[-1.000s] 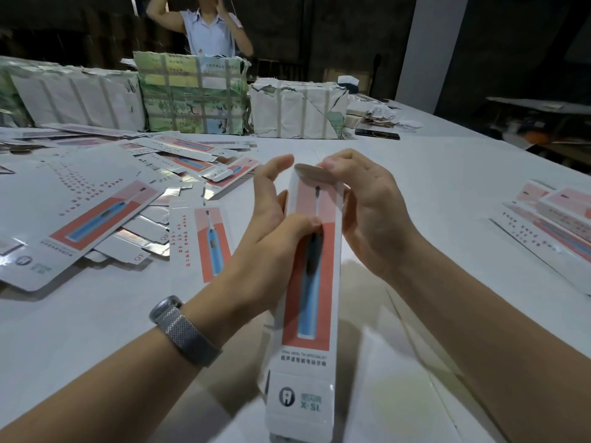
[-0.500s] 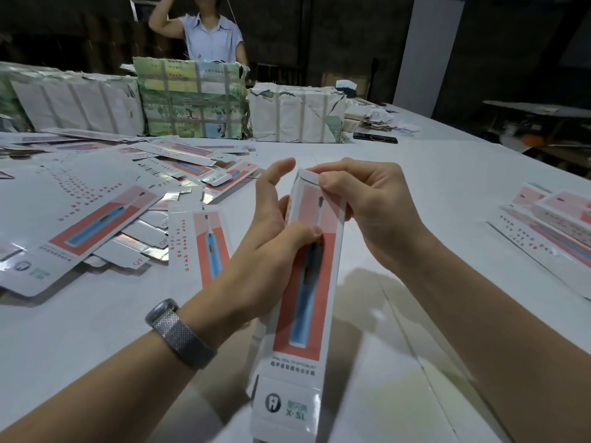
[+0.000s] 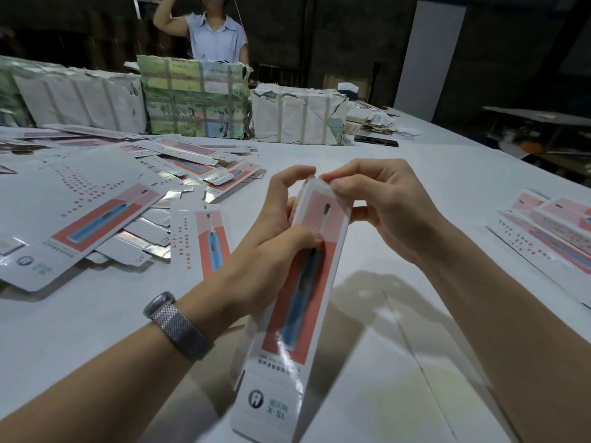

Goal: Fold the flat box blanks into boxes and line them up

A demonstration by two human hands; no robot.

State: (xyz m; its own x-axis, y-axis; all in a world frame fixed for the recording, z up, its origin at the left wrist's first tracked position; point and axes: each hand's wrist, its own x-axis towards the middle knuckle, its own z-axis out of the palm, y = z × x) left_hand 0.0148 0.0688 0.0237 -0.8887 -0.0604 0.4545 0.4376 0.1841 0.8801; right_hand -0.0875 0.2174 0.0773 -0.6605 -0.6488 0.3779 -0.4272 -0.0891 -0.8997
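I hold a long white box (image 3: 297, 314) with a red panel and a blue toothbrush picture, tilted up over the white table (image 3: 415, 362). My left hand (image 3: 275, 238) grips its upper part, thumb across the front. My right hand (image 3: 377, 209) pinches the flap at the far top end, its fingers curled over it. Its near end, with the tooth logo, stands open. A pile of flat box blanks (image 3: 105, 215) lies to the left. Folded boxes (image 3: 563, 228) lie at the right edge.
Strapped paper bundles (image 3: 195, 100) stand in a row along the table's far side, with a person (image 3: 214, 33) behind them. A dark phone (image 3: 377, 141) and scraps lie at the far right. A single flat blank (image 3: 204, 238) lies just left of my hands.
The box has tilted so its near end swings left. My left fingers have curled onto the top end and my right hand has moved to pinch the top flap.
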